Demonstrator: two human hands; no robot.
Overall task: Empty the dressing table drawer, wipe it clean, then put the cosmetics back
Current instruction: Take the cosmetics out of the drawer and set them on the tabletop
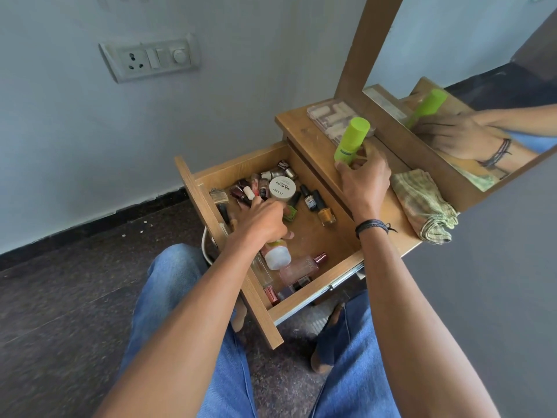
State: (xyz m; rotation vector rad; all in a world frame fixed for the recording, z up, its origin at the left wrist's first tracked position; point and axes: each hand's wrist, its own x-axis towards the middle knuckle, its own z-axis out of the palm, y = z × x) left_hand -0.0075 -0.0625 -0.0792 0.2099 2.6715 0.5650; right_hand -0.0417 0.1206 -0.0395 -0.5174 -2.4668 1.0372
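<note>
**Green bottle lifted out, drawer open and crowded**

The right grip (361,176) grasps the green bottle (351,140) round its lower part, fingers and thumb curled about it. The bottle leans slightly, cap uppermost, over the wooden surface (301,128). Just beyond that grip lies a clear box (328,119) of pale rollers. To its right lies a crumpled checked cloth (422,203), and behind both stands the mirror (452,40).

To the left of the right grip and lower, the drawer (238,165) is pulled out. The left grip (262,218) reaches down into it, knuckles up and fingers bent. I cannot tell whether it grasps anything. Beyond its fingertips sit a cluster of nail polish bottles (256,188) and a round tin (282,188). A white-capped bottle (277,256) lies under its wrist, and a pink perfume bottle (301,268) lies nearer the person. A small amber bottle (327,214) stands between the two grips.
</note>
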